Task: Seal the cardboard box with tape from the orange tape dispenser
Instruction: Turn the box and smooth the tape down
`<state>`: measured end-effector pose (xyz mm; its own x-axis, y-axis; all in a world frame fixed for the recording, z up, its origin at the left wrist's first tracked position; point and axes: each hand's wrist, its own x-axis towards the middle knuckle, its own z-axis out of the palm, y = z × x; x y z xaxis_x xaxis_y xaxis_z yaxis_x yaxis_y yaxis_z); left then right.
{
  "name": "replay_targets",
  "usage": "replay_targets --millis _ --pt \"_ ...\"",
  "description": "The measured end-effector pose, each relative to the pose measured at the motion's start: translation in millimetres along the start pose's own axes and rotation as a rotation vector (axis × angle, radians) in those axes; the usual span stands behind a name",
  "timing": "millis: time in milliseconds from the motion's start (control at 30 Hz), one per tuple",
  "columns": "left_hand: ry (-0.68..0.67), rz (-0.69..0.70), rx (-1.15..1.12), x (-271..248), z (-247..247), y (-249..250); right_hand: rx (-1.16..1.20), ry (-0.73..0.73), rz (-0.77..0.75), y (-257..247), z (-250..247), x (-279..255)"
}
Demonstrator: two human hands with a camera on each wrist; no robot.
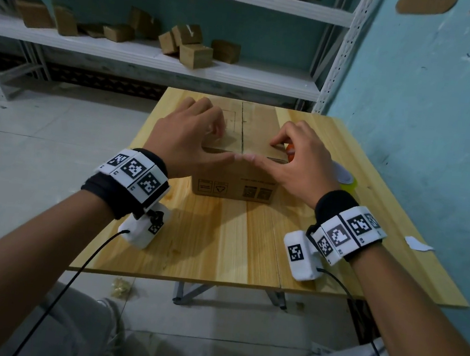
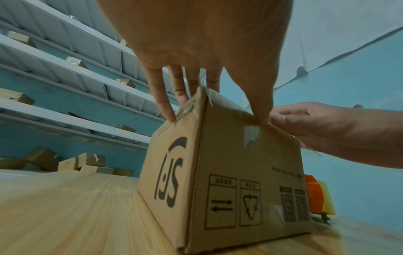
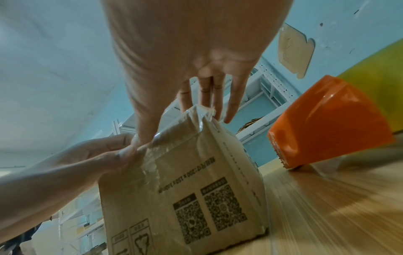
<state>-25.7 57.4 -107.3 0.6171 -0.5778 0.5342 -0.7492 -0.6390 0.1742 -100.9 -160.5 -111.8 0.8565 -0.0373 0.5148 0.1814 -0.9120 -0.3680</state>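
Left hand [image 1: 187, 134] and right hand [image 1: 300, 159], gripping nothing, press the cardboard box [image 1: 233, 183] flaps shut, thumbs meeting at the near seam. The orange tape dispenser [image 3: 327, 124] sits right, likely for sealing.
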Motion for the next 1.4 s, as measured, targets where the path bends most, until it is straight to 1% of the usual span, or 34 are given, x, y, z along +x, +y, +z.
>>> replay_targets --millis 167,333,567,700,867,1033,1133,1400 --pt "-0.004 -0.001 0.010 0 0 -1 0.000 -0.002 0.001 -1 0 -1" --pt "-0.015 -0.010 -0.057 1 -1 -4 0.042 -0.014 0.003 4 -2 -1" --pt "-0.014 -0.013 -0.072 1 -1 -7 0.061 -0.038 0.001 7 -3 -1" --pt "-0.020 -0.010 -0.068 1 0 -8 0.052 -0.039 -0.006 6 -2 -2" --pt "-0.043 -0.007 -0.109 -1 -4 -8 0.119 -0.066 -0.015 11 -8 -2" --pt "-0.039 0.008 -0.108 -2 -4 -8 0.116 -0.071 -0.011 10 -8 -4" --pt "-0.050 -0.009 -0.154 -2 -4 -12 0.147 -0.078 -0.005 11 -11 -4" --pt "-0.059 -0.028 -0.189 -2 -3 -14 0.165 -0.078 -0.004 11 -11 -4"
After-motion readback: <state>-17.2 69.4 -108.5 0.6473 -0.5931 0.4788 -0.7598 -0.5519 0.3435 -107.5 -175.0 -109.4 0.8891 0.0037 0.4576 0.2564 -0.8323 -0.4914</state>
